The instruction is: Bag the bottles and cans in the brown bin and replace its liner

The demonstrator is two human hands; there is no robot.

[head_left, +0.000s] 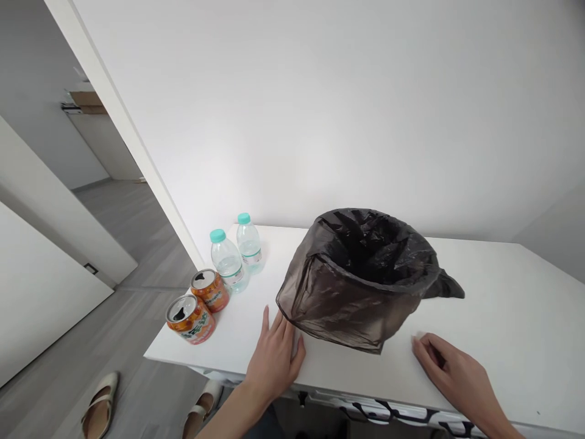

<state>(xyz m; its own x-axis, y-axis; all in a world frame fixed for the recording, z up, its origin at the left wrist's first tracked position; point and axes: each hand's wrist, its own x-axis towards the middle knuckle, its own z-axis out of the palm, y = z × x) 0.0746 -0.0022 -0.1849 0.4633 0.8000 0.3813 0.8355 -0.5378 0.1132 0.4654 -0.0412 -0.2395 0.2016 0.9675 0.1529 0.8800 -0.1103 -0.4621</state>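
A trash bin lined with a black plastic bag [347,305] stands on the white tabletop, its mouth facing up and the bag folded over the rim. My left hand [275,352] lies flat on the table just left of the bin, fingers stretched out and holding nothing; a fingertip or two reach the bag's lower edge. To the right of the bin, my right hand [454,369] rests on the table loosely curled, with nothing seen in it. Two opened orange drink cans, one nearer [194,320] and one farther [211,291], stand left of my left hand.
Behind the cans stand two clear plastic bottles with teal caps, one nearer [230,263] and one farther [249,244]. The white table [493,292] backs onto a white wall [356,110]. At the left are a doorway and grey floor [150,329] with a pair of shoes [100,405].
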